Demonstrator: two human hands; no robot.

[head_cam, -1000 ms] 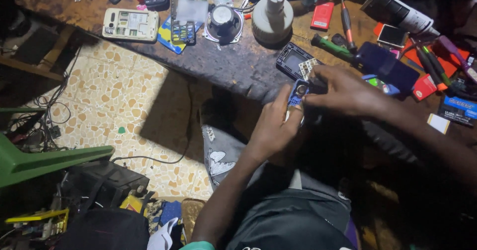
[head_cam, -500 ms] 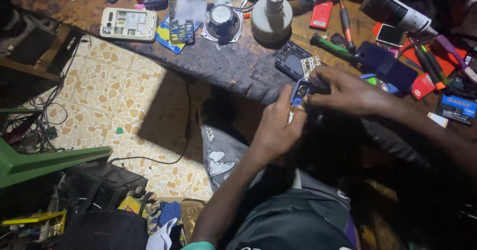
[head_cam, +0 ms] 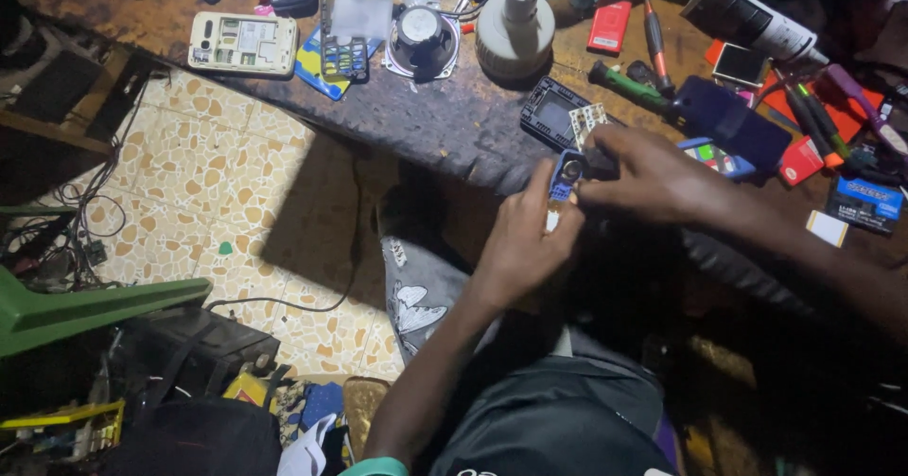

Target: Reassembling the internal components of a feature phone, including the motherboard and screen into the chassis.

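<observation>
Both hands (head_cam: 586, 202) pinch what seems a small blue phone part (head_cam: 566, 175).

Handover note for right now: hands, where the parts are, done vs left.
Left hand: grips a small blue phone body at the bench edge.
Right hand: fingers on the same phone's top.
Nearby: black phone shell with a white keypad piece on it; green-handled screwdriver behind.
Done: phone is open, parts out.
Left: it is not closed up; what the fingers are working on is hidden.
</observation>
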